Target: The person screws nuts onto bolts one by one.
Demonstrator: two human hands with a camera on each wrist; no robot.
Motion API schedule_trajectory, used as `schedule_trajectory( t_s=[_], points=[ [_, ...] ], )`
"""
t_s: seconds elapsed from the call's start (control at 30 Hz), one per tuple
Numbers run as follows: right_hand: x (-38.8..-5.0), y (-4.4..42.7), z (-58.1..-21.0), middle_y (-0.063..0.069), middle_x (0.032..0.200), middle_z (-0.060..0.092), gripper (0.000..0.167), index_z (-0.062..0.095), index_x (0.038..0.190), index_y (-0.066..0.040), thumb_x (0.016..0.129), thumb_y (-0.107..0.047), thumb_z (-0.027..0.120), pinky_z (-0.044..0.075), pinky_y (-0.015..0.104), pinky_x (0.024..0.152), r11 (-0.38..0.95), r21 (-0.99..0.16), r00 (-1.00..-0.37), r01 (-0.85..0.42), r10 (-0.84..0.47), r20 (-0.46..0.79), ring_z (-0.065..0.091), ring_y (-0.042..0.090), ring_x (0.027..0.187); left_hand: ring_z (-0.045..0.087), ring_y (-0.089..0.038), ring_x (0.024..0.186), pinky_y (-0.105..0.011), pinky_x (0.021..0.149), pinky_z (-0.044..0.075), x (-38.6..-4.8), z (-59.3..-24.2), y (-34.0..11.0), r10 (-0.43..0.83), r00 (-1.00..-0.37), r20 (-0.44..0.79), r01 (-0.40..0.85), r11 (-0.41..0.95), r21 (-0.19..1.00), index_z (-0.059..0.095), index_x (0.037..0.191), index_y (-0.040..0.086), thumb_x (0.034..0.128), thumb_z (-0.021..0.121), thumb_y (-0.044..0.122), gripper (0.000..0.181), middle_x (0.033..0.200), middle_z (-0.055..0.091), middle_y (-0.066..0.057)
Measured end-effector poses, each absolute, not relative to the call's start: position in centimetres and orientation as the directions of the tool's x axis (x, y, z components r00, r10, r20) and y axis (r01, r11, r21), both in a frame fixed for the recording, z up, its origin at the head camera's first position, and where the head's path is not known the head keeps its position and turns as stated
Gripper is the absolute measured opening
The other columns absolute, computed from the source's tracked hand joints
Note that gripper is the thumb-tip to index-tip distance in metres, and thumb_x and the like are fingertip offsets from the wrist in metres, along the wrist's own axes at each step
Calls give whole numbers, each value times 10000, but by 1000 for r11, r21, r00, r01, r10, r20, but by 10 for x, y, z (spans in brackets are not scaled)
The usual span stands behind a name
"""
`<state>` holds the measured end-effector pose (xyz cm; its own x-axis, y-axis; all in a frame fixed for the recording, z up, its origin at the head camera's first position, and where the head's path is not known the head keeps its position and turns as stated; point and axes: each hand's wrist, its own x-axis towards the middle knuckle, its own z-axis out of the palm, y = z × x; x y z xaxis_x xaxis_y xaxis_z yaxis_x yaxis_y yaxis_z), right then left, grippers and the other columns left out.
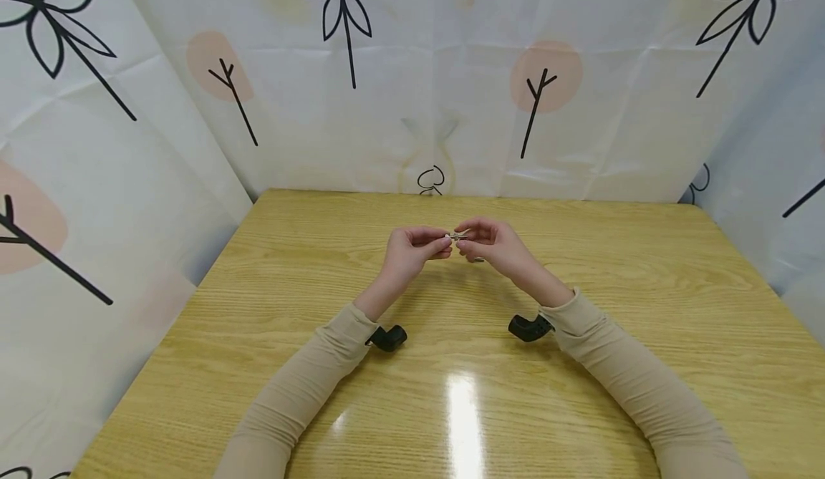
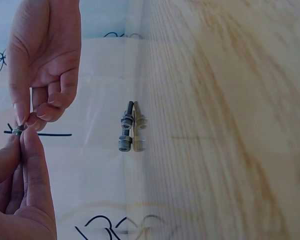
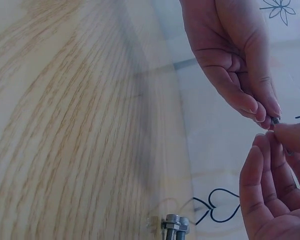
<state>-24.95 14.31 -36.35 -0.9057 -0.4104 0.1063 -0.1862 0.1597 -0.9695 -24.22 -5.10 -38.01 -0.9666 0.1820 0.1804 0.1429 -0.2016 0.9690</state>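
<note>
A small metal bolt (image 1: 457,235) is held level between the two hands above the far middle of the table. My left hand (image 1: 412,248) pinches one end of it between thumb and fingertips. From the other side, my right hand (image 1: 493,244) has its thumb and fingers round the other end. What looks like a nut (image 2: 18,132) shows at the fingertips in the left wrist view. Fingers hide much of the bolt. Below the hands, more metal bolts (image 2: 125,132) with nuts lie on the table, mostly behind the right hand in the head view.
The wood-grain table (image 1: 309,278) reaches back to a white patterned cloth (image 1: 399,121), which also hangs at both sides. A black wrist mount (image 1: 389,338) sits under the left cuff, and another black mount (image 1: 531,328) under the right one.
</note>
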Motion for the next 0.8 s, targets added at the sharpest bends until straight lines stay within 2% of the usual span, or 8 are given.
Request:
schedule_trajectory(
  t_s=[0.1,0.23,0.3,0.43,0.53,0.63,0.73,0.8],
  points=[
    [-250,143,-364,260,1075,610,284,591,1174,32,926,-90,654,543,546,803,146,-968,-902,-204,-413,127,584,446,968,701,-314,790,-396,772,600,-242,-380,-51,184,-966,180,139,-213,967,683,1008,-125,864,680,-37,168,936,672,-284],
    [-251,143,-364,261,1022,626,231,637,1099,21,939,-146,645,543,546,787,178,-959,-897,-222,-422,129,593,425,933,703,-299,778,-404,774,599,-243,-380,-50,184,-965,186,146,-212,966,681,1011,-128,863,680,-39,173,920,685,-255],
    [-251,142,-364,259,986,629,254,650,1078,27,959,-195,620,545,540,784,197,-955,-896,-223,-426,121,599,401,907,706,-232,740,-408,773,599,-242,-379,-50,181,-966,185,147,-205,968,678,1012,-134,864,678,-38,177,929,679,-269],
    [-250,142,-364,280,1010,613,312,625,1134,37,971,-227,601,542,534,803,200,-959,-901,-202,-422,102,603,369,910,702,-201,718,-421,774,598,-243,-380,-51,177,-967,183,147,-199,969,669,1018,-148,864,680,-35,192,936,673,-286],
    [-250,142,-363,279,1070,606,317,594,1196,14,941,-166,646,533,552,820,174,-968,-906,-182,-413,96,587,427,969,705,-244,750,-429,786,594,-243,-379,-51,180,-967,178,141,-201,969,666,1028,-149,864,684,-23,208,934,678,-271],
    [-250,142,-363,256,1085,613,298,600,1182,8,921,-119,667,525,574,823,153,-970,-903,-190,-414,112,565,473,1001,684,-379,832,-435,794,590,-243,-380,-52,188,-966,177,137,-209,968,668,1031,-143,863,684,-23,207,936,681,-260],
    [-250,141,-362,285,1056,608,256,627,1127,18,936,-151,651,526,571,805,157,-964,-898,-213,-420,130,578,448,961,660,-432,872,-438,796,590,-243,-381,-52,191,-965,177,136,-211,968,674,1030,-132,865,681,-22,199,941,680,-261],
    [-250,141,-362,325,1036,596,265,642,1094,29,954,-195,627,531,559,795,161,-964,-901,-211,-416,127,599,398,915,675,-401,852,-439,795,590,-243,-381,-52,189,-966,177,138,-204,969,677,1029,-126,867,681,-20,194,940,681,-257]
  ],
)
